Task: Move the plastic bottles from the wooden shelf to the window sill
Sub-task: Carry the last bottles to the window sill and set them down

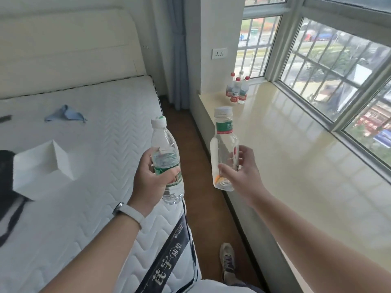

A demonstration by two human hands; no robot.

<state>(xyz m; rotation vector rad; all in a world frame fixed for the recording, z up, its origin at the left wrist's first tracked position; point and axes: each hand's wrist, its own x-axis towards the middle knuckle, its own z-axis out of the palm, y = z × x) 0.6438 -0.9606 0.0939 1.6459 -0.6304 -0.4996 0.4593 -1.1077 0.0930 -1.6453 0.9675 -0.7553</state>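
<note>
My left hand grips a clear round bottle with a green label and a white cap, held upright over the mattress edge. My right hand holds a clear square-shouldered bottle with a white cap and a green neck label, in the air just beside the near edge of the window sill. Several small bottles with red labels stand grouped at the sill's far end, most with red caps. The wooden shelf is out of view.
A bed with a white quilted mattress fills the left, with a blue cloth and a white paper piece on it. A narrow wooden floor strip runs between bed and sill. My shoe is below. Barred windows line the right.
</note>
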